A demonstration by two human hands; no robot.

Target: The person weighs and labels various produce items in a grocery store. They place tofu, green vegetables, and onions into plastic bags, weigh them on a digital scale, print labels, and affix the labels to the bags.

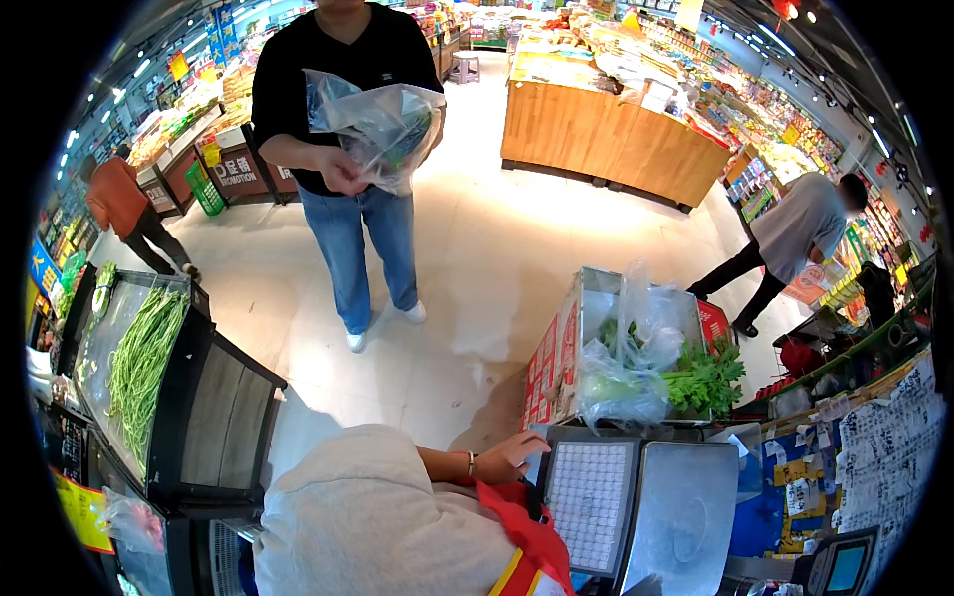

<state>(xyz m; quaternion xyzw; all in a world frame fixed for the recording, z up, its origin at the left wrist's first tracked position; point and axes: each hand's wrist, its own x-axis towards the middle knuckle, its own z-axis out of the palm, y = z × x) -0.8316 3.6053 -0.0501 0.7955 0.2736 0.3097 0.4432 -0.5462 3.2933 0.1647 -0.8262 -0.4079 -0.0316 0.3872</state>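
Note:
My left hand (510,456), with a bracelet at the wrist, is empty, its fingers apart and slightly bent. It hovers or rests at the upper left corner of a scale's keypad (589,495); touch cannot be told. My right hand is out of view. To the right of the keypad lies the scale's metal weighing pan (678,514). Beyond it, a clear plastic bag of greens (622,384) and leafy celery (704,376) lie on a box-like stand. A person in black (350,82) stands facing me, holding a clear plastic bag (395,127) with something green inside.
Long green beans (145,372) lie on a black display stand (231,417) at left. A small display screen (846,570) is at lower right, near a paper-covered board (887,447). A wooden counter (596,130) stands ahead. Two more people (123,194) (797,223) are farther off.

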